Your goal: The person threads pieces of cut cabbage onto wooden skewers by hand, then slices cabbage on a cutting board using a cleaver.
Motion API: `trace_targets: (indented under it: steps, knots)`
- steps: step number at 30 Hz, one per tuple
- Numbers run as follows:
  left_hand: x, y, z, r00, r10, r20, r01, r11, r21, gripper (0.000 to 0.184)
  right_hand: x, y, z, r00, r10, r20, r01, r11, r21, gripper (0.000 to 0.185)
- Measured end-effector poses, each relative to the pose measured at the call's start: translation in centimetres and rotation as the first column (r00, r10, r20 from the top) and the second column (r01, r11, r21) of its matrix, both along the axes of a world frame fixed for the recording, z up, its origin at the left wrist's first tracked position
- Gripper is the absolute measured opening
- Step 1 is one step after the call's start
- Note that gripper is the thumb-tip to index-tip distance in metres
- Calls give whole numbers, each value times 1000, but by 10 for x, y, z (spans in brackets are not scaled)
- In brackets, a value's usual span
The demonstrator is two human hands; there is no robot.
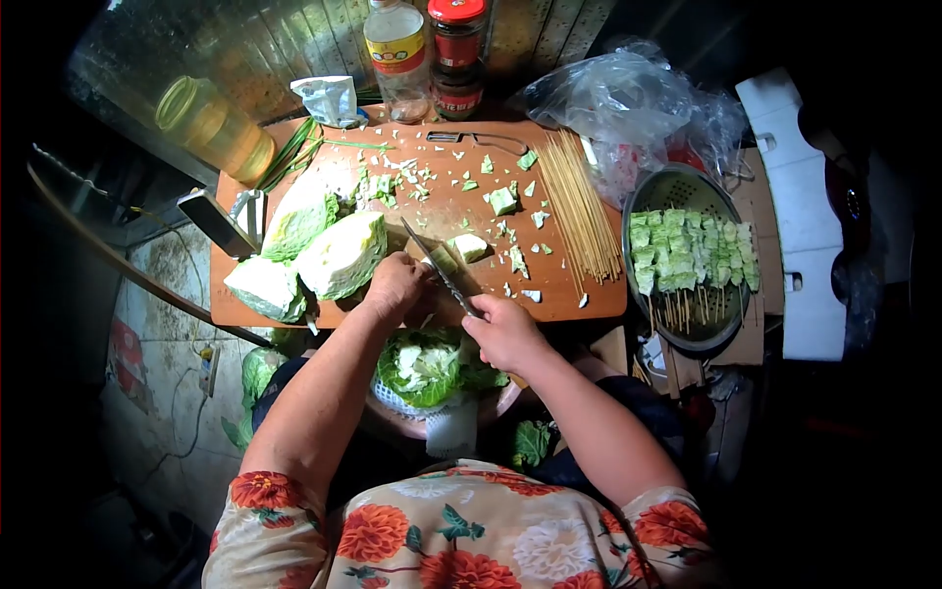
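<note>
Head view: right hand point(505, 334) is wrapped round the handle of a kitchen knife point(444, 273), and the left hand point(400, 285) is right by the blade, its fingers bent down at a cut cabbage chunk point(444, 259). Can't tell if they're actually gripping it. Hands are close but apart, near the board's front edge. Loose cabbage bits point(502, 201) are all over the middle of the wooden cutting board point(554, 294). Big cabbage wedges point(341, 255) sit by the front-left corner, bamboo skewers point(579, 206) along the right edge. Past that edge, a colander point(699, 346) holds skewered cabbage point(692, 250). Plastic bottle point(397, 64) and red-lidded jar point(457, 39) are at the back edge.
</note>
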State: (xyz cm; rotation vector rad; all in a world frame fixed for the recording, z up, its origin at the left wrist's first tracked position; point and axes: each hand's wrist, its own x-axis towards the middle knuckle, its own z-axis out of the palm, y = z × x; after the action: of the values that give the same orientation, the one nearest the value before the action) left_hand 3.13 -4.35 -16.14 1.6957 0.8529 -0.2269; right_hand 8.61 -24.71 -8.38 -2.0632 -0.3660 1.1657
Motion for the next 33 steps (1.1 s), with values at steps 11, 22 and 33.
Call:
trace_targets:
  steps: [11, 22, 33]
  knots:
    - [-4, -24, 41, 933, -342, -110, 356, 921, 157, 36, 12, -21, -24, 987, -56, 153, 41, 994, 101, 43]
    - [1, -28, 84, 873, -488, 3, 476, 854, 211, 24, 35, -26, 11, 911, -102, 400, 88, 995, 53, 42]
    - [-37, 79, 95, 974, 75, -214, 127, 602, 789, 45, -7, -9, 6, 986, -122, 114, 95, 972, 216, 38]
